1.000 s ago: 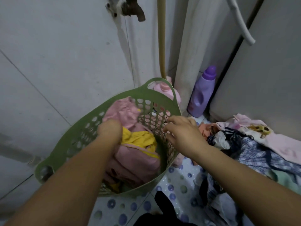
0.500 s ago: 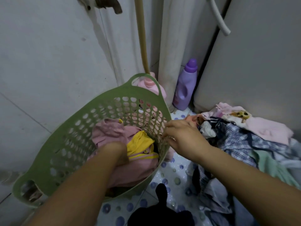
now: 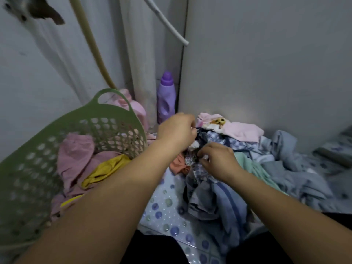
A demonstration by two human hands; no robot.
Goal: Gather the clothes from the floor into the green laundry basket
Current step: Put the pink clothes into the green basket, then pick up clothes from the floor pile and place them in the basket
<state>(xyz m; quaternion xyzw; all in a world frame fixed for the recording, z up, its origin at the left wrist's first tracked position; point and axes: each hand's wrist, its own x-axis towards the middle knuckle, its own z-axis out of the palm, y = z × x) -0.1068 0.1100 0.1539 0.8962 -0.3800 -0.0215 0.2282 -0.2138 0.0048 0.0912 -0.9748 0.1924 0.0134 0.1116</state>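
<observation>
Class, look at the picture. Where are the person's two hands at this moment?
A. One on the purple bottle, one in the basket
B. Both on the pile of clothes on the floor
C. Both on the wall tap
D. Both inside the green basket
B: the left hand and right hand both grip garments in the pile of clothes, beside the green basket.

basket (image 3: 118, 115) left (clothes inside), floor pile (image 3: 266, 168) right, two bottles (image 3: 166, 98) behind between them.

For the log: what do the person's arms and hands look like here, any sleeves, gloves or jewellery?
Both forearms are bare, with no sleeve in view. The left hand and the right hand wear no gloves, and no ring, watch or bracelet shows. The frame is slightly motion-blurred, so finer marks cannot be told.
</observation>
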